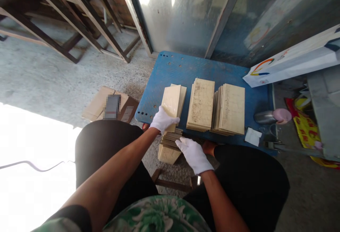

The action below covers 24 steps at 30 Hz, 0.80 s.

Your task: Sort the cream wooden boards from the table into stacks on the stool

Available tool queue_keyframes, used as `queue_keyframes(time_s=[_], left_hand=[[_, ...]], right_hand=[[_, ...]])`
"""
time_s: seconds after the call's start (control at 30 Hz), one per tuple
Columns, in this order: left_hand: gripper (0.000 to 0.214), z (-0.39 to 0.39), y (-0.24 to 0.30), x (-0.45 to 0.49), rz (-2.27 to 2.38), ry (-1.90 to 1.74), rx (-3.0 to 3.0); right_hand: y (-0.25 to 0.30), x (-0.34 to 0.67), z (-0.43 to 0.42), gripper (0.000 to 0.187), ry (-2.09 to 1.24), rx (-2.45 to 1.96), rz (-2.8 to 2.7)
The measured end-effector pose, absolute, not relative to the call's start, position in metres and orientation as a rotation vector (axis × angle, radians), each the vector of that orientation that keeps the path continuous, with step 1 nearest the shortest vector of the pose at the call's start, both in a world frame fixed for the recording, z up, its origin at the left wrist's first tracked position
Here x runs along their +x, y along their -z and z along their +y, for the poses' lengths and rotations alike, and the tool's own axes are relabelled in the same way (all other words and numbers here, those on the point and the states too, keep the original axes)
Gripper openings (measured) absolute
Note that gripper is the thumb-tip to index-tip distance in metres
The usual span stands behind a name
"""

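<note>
My left hand (162, 120), in a white glove, is closed on a thin cream rectangular board (170, 101), its thumb across the near part. This board lies over another cream board (182, 99) at the left of the blue table. Below the table's near edge, between my knees, stands a stack of similar boards (170, 151) with their edges showing. My right hand (193, 154), also gloved in white, is beside that stack with its fingers stretched toward the upper edges. It appears to hold nothing; whether the fingertips touch the boards is unclear.
Two board stacks, a middle stack (201, 104) and a right stack (232, 108), stand on the blue table (175, 65). Farther right are a white paper (253, 136), a metal cup (264, 117) and a white bag (294, 62). A cardboard box (95, 103) lies on the floor at left.
</note>
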<state>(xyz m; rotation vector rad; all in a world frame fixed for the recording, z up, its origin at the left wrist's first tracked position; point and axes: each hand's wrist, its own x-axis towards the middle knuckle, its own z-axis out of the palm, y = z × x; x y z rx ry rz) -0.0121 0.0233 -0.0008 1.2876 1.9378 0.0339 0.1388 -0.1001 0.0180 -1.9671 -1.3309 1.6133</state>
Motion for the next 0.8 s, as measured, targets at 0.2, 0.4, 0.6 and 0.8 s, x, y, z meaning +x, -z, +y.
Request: queue_keyframes(time_s=[0.2, 0.4, 0.6, 0.8], left_hand=[[0.107, -0.047, -0.040, -0.007, 1.845, -0.184, 1.363], [0.117, -0.094, -0.056, 0.003, 1.733, -0.238, 1.610], [0.121, -0.116, -0.049, 0.008, 1.720, -0.186, 1.657], [0.126, -0.107, -0.054, 0.007, 1.708, -0.196, 1.588]], right_hand=[[-0.024, 0.140, -0.091, 0.057, -1.644, -1.635, -0.691], [-0.043, 0.150, -0.086, 0.052, -1.676, -1.385, -0.434], [-0.032, 0.159, -0.092, 0.050, -1.690, -1.312, -0.337], [-0.032, 0.156, -0.096, 0.050, -1.655, -1.376, -0.423]])
